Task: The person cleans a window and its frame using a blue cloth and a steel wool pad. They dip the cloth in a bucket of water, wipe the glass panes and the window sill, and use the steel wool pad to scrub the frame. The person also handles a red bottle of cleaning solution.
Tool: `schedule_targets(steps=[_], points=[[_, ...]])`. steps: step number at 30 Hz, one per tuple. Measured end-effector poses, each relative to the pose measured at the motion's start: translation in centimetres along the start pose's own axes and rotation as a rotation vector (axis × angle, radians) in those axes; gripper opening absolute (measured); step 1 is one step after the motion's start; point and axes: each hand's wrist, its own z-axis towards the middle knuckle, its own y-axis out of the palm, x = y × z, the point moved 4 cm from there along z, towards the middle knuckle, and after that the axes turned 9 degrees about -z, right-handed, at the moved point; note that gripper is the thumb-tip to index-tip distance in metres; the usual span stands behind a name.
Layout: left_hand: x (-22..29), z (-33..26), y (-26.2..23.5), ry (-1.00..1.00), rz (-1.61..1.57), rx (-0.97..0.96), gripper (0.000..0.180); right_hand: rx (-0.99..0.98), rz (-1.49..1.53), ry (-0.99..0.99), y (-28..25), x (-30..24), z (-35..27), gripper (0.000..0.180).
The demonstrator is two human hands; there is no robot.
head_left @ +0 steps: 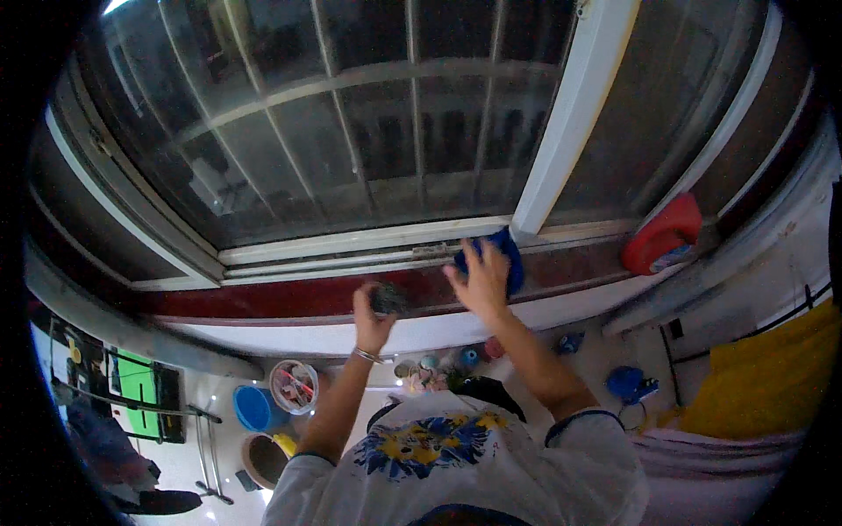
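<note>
My left hand (pixel 372 323), with a bangle at the wrist, is closed round a dark grey, wiry-looking scourer (pixel 388 300) over the dark red window sill. To its right, my right hand (pixel 484 279) has its fingers spread over a blue thing, perhaps a cloth (pixel 514 261). Whether the fingers press on it or hover just above cannot be made out. Behind both hands runs the white bottom frame (pixel 351 242) of a sliding window.
A red plastic bottle (pixel 665 235) lies at the sill's right end. On the floor below are a blue bucket (pixel 258 408), a white tub (pixel 294 386) with things in it, and several small items. Yellow cloth (pixel 763 377) hangs at the right; a metal rack (pixel 206 438) stands at the left.
</note>
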Motion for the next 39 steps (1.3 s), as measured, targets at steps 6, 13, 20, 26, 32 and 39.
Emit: schedule_targets(steps=[6,13,20,26,32,39], points=[[-1.5,0.0,-5.8,-0.056,0.17,0.148,0.068,-0.292,-0.124,0.07,6.0,7.7,-1.5,0.035],[-3.2,0.3,-9.8,-0.018,0.226,0.229,0.065,-0.101,1.032,0.273,4.9,7.8,3.5,0.019],[-4.9,1.1,-11.0,-0.075,0.599,0.145,0.07,-0.328,2.085,0.293,-1.1,2.9,8.5,0.008],[-5.2,0.9,-12.0,-0.15,0.682,0.109,0.085,-0.253,2.15,0.445,-2.1,-0.4,9.8,0.006],[-2.2,0.2,-12.1,-0.155,0.803,0.174,0.089,-0.138,1.399,-0.05,-4.1,-0.8,15.3,0.02],[-1.5,-1.3,-12.6,-0.068,0.777,0.217,0.088,0.674,-0.049,-0.594,-9.5,-2.7,18.6,0.028]])
